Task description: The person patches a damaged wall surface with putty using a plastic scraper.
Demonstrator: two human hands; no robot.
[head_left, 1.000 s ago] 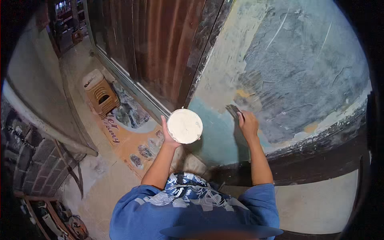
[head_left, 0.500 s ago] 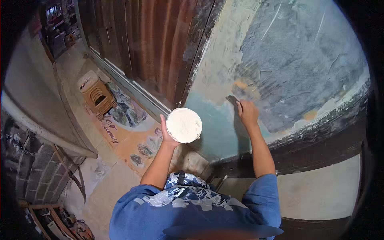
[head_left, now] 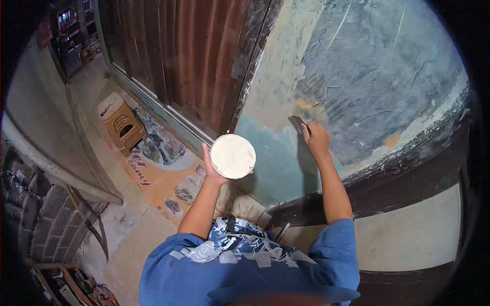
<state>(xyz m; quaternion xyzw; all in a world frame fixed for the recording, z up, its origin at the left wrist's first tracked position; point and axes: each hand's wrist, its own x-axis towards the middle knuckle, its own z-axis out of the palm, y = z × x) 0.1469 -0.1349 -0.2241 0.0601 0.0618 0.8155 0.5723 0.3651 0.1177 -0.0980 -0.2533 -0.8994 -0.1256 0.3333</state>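
Note:
A round tub of whitish putty (head_left: 233, 156) sits in my left hand (head_left: 211, 168), its thumb up along the near-left side and the other fingers mostly hidden beneath. Closed round a putty knife (head_left: 295, 122), my right hand (head_left: 319, 143) is at the wall (head_left: 273, 163). The blade points up and left, close to the border between pale filler and bare blue-green paint. Whether its edge touches the surface I cannot tell. Grey and cream filler with orange patches (head_left: 302, 104) covers the wall above and right of that hand.
A brown door (head_left: 196, 61) with a dark frame adjoins the wall on the left. Brown plastic stools (head_left: 122, 122), stacked, stand on a printed orange sheet (head_left: 153, 178) on the floor. Grey blocks (head_left: 46, 214) lie at the far left; dark trim (head_left: 398, 186) runs below the wall.
The putty knife has turned in my right hand, so more of its blade shows. My left hand still holds the tub, and the whole view has shifted slightly.

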